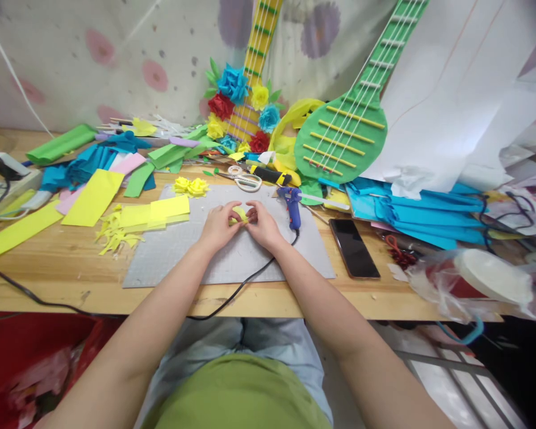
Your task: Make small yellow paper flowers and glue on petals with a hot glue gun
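Observation:
Both hands meet over the grey cutting mat (pixel 165 262), pinching a small piece of yellow crepe paper (pixel 240 213) between them. My left hand (pixel 221 225) has its fingers curled round the left side of the piece; my right hand (pixel 262 224) grips its right side. Fingers cover much of the paper. A blue glue gun (pixel 292 205) lies just right of my right hand. Up and left on the mat sit yellow paper flowers (pixel 190 186). Yellow paper strips (pixel 170 208) and fringed yellow pieces (pixel 116 233) lie left of my left hand.
Scissors (pixel 245 180) and a yellow-black cutter (pixel 272 174) lie behind the mat. A phone (pixel 354 248) rests at right, near a plastic-wrapped cup (pixel 491 277). Paper guitars, one green (pixel 343 140) and one yellow (pixel 245 119), lean at the back. The glue gun's cord (pixel 241 295) crosses the mat.

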`<state>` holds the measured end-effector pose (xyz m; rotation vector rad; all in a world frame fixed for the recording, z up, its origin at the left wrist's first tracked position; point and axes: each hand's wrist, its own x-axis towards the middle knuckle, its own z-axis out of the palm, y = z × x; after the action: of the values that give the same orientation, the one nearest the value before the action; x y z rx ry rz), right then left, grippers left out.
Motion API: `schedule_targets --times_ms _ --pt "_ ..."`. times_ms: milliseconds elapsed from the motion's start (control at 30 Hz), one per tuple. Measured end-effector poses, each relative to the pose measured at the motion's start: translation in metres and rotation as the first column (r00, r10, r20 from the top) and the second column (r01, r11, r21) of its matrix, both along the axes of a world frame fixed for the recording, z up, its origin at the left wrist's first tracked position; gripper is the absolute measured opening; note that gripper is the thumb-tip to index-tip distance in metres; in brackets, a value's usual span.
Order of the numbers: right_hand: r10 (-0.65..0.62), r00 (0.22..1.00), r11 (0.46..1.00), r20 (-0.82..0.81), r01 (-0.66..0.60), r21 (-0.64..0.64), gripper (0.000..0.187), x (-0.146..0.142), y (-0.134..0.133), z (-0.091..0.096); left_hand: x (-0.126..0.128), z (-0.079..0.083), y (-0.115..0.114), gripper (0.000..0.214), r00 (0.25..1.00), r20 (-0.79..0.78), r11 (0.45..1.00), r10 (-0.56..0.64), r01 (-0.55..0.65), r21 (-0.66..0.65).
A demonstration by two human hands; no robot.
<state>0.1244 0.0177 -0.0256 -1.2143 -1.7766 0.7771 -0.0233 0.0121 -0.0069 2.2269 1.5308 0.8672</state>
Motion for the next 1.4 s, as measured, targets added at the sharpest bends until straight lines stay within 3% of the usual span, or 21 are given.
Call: schedule_targets --times_ms 300,433,567,900,1100,1400 --pt "0.051 0.996 0.999 -0.076 -0.052 -0.014 0.051 0.002 0.001 0.000 -0.003 -0.001 -0.001 0.041 0.995 -0.052 0.995 0.080 -0.082 -0.050" --pt "-0.003 0.995 0.999 -0.102 -0.003 -0.051 0.046 0.000 0.002 0.000 -0.002 -0.002 0.000 0.043 0.993 -0.079 0.994 0.092 -0.097 -0.057" --pt "-0.050 0.997 0.997 -0.063 0.046 -0.063 0.043 -0.002 0.004 -0.002 -0.002 -0.001 -0.002 0.044 0.991 -0.096 0.994 0.092 -0.096 -0.044" --pt "-0.074 0.994 0.996 0.074 0.070 0.057 0.040 -0.008 0.006 -0.005 0.003 -0.001 0.000 0.037 0.981 -0.102 0.983 0.167 -0.173 -0.056" --pt "-0.073 0.996 0.996 0.048 0.070 0.062 0.041 -0.005 0.008 -0.007 0.006 0.001 -0.002 0.037 0.967 -0.158 0.979 0.199 -0.204 -0.012" --pt "-0.063 0.996 0.997 0.061 0.059 0.051 0.041 -0.003 0.010 -0.011 0.006 0.003 -0.003 0.037 0.965 -0.207 0.987 0.160 -0.158 0.027"
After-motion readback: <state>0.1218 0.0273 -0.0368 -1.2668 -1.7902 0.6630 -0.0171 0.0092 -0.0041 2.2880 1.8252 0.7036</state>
